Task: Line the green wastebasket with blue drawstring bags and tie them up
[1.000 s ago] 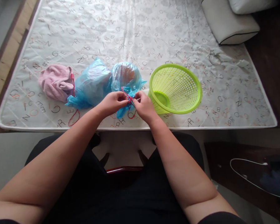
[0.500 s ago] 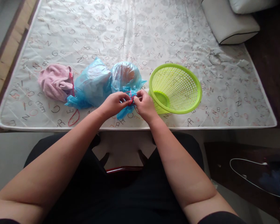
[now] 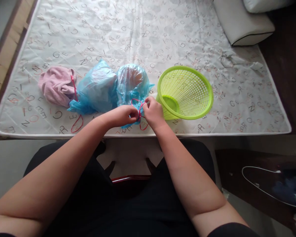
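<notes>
A blue plastic bag (image 3: 132, 77) with something round inside lies on the mattress, its gathered neck toward me. Around that neck runs a red string (image 3: 139, 112) with loose loops. My left hand (image 3: 124, 115) is closed at the neck, its fingertips pinching the string at the knot. From the other side my right hand (image 3: 153, 112) pinches a strand of the same string between thumb and finger. A second blue plastic bag (image 3: 97, 87), fuller and also with red string at its neck, rests just left of the first. Beside it is a bunched pink cloth (image 3: 56, 86).
A green plastic basket (image 3: 185, 115) lies tilted on its side to the right of my right hand. The letter-printed mattress (image 3: 108, 36) has its front edge close to my lap. At the back right sit a white block-shaped cushion (image 3: 246, 28) and a pillow (image 3: 266, 5).
My left hand has shifted slightly down and its fingers have curled closer in. The string's loops at the bag's neck now show wider. Bags and basket stay put.
</notes>
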Demonstrator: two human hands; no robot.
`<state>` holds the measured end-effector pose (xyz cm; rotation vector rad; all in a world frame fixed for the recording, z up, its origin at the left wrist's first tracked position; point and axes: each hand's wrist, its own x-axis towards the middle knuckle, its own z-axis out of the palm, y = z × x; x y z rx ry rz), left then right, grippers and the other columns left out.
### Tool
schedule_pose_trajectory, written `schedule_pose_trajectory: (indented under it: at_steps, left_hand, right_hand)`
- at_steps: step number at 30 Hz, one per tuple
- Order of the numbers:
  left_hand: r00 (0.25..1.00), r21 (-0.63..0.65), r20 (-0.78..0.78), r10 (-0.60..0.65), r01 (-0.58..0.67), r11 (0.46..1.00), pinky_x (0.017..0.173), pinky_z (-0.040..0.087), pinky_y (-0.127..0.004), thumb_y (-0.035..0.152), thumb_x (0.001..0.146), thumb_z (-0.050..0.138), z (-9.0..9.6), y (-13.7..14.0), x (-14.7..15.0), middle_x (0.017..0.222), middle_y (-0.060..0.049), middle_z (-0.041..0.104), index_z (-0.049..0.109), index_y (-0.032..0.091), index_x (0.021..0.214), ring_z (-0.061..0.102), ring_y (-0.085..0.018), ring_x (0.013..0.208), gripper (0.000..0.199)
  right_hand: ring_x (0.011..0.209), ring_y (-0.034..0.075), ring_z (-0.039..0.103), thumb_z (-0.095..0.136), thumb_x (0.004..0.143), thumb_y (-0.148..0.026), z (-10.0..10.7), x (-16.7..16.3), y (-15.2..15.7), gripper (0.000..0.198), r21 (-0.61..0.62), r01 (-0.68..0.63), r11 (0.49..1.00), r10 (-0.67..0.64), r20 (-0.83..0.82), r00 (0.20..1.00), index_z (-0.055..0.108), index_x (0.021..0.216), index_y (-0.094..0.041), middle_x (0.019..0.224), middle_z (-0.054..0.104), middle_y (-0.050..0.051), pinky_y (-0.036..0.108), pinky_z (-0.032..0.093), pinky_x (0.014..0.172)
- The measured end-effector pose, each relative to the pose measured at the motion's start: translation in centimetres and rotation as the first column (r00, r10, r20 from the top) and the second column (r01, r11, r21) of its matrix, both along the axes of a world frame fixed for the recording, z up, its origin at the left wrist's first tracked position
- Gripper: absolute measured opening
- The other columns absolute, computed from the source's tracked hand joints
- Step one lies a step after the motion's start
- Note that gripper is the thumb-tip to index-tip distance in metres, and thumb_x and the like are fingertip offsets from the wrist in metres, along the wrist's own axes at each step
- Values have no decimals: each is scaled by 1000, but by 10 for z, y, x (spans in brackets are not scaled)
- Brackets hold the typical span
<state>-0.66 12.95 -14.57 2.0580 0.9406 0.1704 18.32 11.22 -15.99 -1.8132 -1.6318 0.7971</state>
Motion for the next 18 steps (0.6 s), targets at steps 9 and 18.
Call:
schedule_pose_trajectory:
  at_steps: [9,18]
  left_hand:
    - [899,-286,-394,-190,76,955,66,40,-28,26,76,67,5,-10,-5,73,0,73,81,22,83,59,-17,66,16]
    - [794,-354,-534,-292,104,930,68,43,-29,33,77,65,0,-9,-10,79,-3,73,82,21,89,63,-21,73,24]
  right_hand:
    - [63,15,61,50,105,-51,-7,-4,8,34,-144,152,978,-199,-409,890,53,84,-25,74,60,-1,28,50,63]
    - [60,13,65,58,95,-76,21,-6,6,50,-330,-25,944,-289,-860,420,60,93,-25,73,63,-3,26,53,56]
